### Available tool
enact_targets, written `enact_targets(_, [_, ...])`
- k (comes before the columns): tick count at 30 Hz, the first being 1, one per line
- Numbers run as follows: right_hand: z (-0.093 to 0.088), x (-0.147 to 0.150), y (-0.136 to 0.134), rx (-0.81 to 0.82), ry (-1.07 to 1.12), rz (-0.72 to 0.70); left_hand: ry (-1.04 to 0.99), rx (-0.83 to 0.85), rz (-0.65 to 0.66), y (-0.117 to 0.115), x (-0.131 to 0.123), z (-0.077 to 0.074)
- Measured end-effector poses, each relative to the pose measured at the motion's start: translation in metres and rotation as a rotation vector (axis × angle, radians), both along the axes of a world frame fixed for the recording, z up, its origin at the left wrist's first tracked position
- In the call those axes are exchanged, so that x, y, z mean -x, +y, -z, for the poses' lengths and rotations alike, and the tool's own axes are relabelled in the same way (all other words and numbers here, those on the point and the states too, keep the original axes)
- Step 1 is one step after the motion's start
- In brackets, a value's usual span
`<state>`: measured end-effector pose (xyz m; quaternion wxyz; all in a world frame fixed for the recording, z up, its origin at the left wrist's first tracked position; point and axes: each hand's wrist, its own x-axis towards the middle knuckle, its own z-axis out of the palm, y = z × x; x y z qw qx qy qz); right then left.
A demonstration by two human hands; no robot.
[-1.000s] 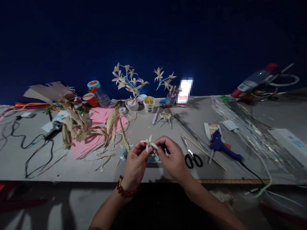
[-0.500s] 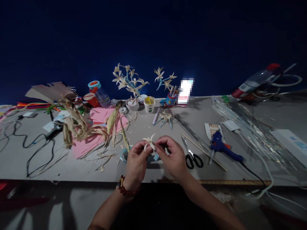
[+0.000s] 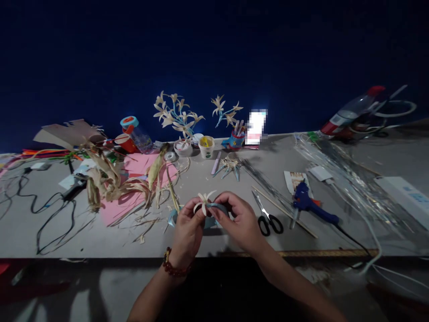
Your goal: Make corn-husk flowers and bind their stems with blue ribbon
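Observation:
Between the fingertips of my left hand point(image 3: 188, 230) is a cream-coloured craft flower point(image 3: 203, 201) with narrow pointed petals. My right hand point(image 3: 244, 219) pinches a pale blue strip point(image 3: 218, 206) that meets the flower at its base. Both hands are closed and nearly touch each other above the table's front part. More of the blue strip shows below the fingers, and a blue loop point(image 3: 172, 218) lies just left of my left hand. Small finished blossoms with blue stems point(image 3: 229, 166) lie on the table beyond my hands.
Black-handled scissors point(image 3: 268, 219), a thin stick point(image 3: 284, 212) and a blue glue gun point(image 3: 311, 205) lie to the right. Dried husks point(image 3: 107, 179) rest on pink paper point(image 3: 117, 210) at left. Flower sprays point(image 3: 177, 116), tubs point(image 3: 207, 150) and a bright phone point(image 3: 256, 127) stand behind.
The flower has tilted, and the blue strip now shows running from its base to my right hand. My hands stay close together. The camera view has shifted slightly.

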<state>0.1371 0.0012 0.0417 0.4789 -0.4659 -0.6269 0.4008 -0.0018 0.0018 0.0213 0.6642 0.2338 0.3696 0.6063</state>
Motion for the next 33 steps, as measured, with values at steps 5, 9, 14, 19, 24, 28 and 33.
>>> enact_targets(5, [0.0027, 0.0003, 0.0010, 0.058, 0.070, -0.019, -0.032, 0.032, 0.063, 0.0007, 0.0000, -0.0025])
enact_targets(9, [0.0032, 0.0016, 0.0006, 0.045, 0.090, -0.010, -0.018, 0.021, 0.038, 0.0021, 0.0014, -0.0006])
enact_targets(14, [-0.0010, 0.0017, 0.0010, -0.015, 0.056, 0.013, 0.031, -0.027, -0.049, 0.0026, -0.0002, 0.0020])
enact_targets(19, [-0.0028, 0.0002, 0.0005, -0.086, -0.030, 0.028, 0.084, -0.084, -0.092, 0.0008, -0.0028, 0.0000])
enact_targets(24, [-0.0028, 0.0013, -0.0002, -0.117, -0.104, 0.057, 0.079, -0.070, -0.105, -0.0002, -0.0024, 0.0008])
enact_targets(28, [-0.0016, 0.0016, 0.0021, -0.110, -0.073, 0.048, 0.057, -0.037, -0.125, 0.0001, -0.0039, 0.0023])
enact_targets(33, [0.0025, 0.0016, 0.0070, 0.038, 0.069, 0.030, 0.019, -0.037, -0.145, 0.0007, -0.0077, 0.0034])
